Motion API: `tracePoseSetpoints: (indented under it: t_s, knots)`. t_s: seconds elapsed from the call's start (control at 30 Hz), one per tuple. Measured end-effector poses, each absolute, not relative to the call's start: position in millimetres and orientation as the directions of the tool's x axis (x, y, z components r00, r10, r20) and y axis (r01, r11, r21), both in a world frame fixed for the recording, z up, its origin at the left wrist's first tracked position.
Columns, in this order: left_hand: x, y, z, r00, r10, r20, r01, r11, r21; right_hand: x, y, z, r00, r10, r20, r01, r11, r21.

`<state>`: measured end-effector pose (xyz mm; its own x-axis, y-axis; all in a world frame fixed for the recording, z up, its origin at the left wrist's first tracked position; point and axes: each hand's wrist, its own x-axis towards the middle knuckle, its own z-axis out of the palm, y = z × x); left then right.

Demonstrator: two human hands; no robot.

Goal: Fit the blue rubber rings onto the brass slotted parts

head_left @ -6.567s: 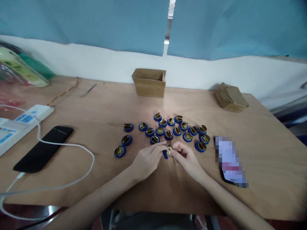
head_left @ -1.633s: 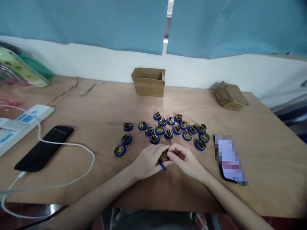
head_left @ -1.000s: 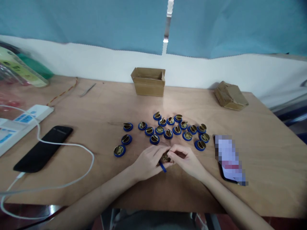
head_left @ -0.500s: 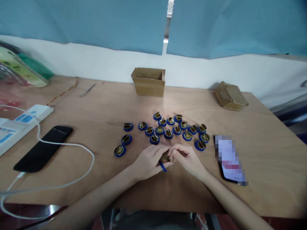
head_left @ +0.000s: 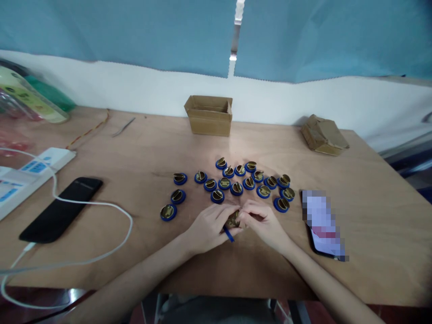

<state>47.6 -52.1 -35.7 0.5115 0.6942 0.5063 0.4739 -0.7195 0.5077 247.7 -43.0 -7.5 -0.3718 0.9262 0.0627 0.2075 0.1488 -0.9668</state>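
Observation:
My left hand [head_left: 208,228] is closed around a gold-coloured metal brooch back [head_left: 232,219], held just above the table's near part. A short blue ribbon strip [head_left: 228,234] sticks out below it, between the fingers. The fingertips of my right hand [head_left: 266,225] pinch at the right side of the same piece, and they partly hide it. Just beyond my hands lie several round blue badges [head_left: 236,188] with gold clip backs facing up. A few more, such as the badge [head_left: 168,212] nearest my left forearm, lie off to the left.
An open cardboard box [head_left: 211,123] stands against the wall, with a crumpled box [head_left: 324,137] farther right. A lit phone [head_left: 324,229] lies to the right. On the left are a dark phone [head_left: 60,209], a white cable [head_left: 130,220], a power strip [head_left: 50,157] and tweezers [head_left: 124,127].
My right fingertips have shifted slightly against the brooch back. My left hand and the badges on the table stay where they were.

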Motion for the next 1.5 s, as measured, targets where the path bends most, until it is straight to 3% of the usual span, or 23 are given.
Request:
tracePoseSetpoints:
  t_s: [1.5]
  knots:
    - [45.8,-51.8,-38.9,0.530,0.684,0.500,0.488,-0.729,0.479,253.2,-48.1,-5.7,-0.447,0.890,0.088,0.290,0.237,-0.927]
